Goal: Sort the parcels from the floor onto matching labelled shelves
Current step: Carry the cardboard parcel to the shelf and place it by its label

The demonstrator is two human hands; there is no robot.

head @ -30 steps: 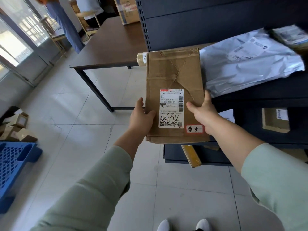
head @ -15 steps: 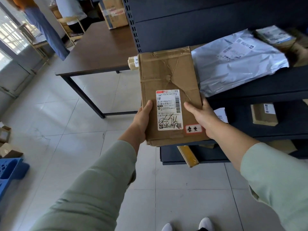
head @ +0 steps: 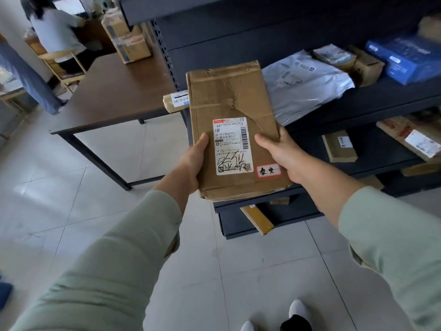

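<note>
Two hands: left hand [head: 191, 163] and right hand [head: 284, 154] both gripped one brown cardboard parcel [head: 233, 130], held flat in the air in front of the dark shelving unit [head: 358, 101], above the tiled floor [head: 71, 199].
Hidden: only the thumbs lay on top of the parcel; the other fingers were tucked underneath, out of sight.
Hard to read: the white shipping label [head: 232, 145] carried a black scrawl and small print I could not make out; the same for the small red-bordered sticker [head: 268, 170] beside it.
Cut off: the blue box [head: 405, 58] ran past the right edge; the lowest shelf was mostly dark.
Counted, upper shelf: one grey poly mailer [head: 303, 84], one taped roll-shaped packet [head: 176, 102] poking out behind the parcel, and a few blurred cartons.
Counted, lower shelf: one small brown box [head: 338, 146].
Fingers: left thumb [head: 201, 142] pressed on the parcel's left edge, right thumb [head: 265, 142] just beside the label; both hands closed around the near end.
Elsewhere: one brown table [head: 114, 91] stood to the left.
</note>
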